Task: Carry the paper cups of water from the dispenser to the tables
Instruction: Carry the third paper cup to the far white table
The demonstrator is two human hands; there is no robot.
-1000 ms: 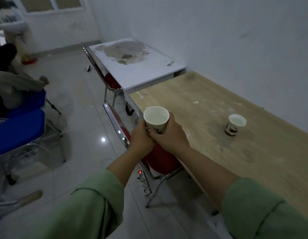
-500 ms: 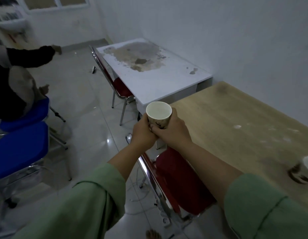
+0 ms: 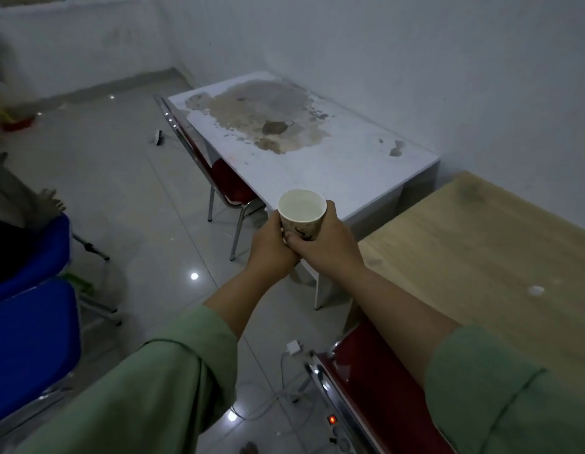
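Observation:
I hold a white paper cup (image 3: pixel 301 213) with a dark print, upright and with water in it, in front of me at chest height. My left hand (image 3: pixel 271 244) wraps its left side and my right hand (image 3: pixel 324 242) wraps its right side and base. The cup hangs over the near corner of a white table (image 3: pixel 333 165) with a large peeled brown patch. A wooden table (image 3: pixel 481 244) stands to the right of my right arm.
A red chair (image 3: pixel 229 183) is tucked at the white table's left side, another red chair (image 3: pixel 383 398) sits below my right arm. Blue chairs (image 3: pixel 25 339) stand at the left. A power strip (image 3: pixel 333 424) with a lit switch and cables lies on the tiled floor.
The view has moved forward along the wooden table toward the white table. The second cup on the wooden table has left the frame. Both hands keep the same hold on the cup.

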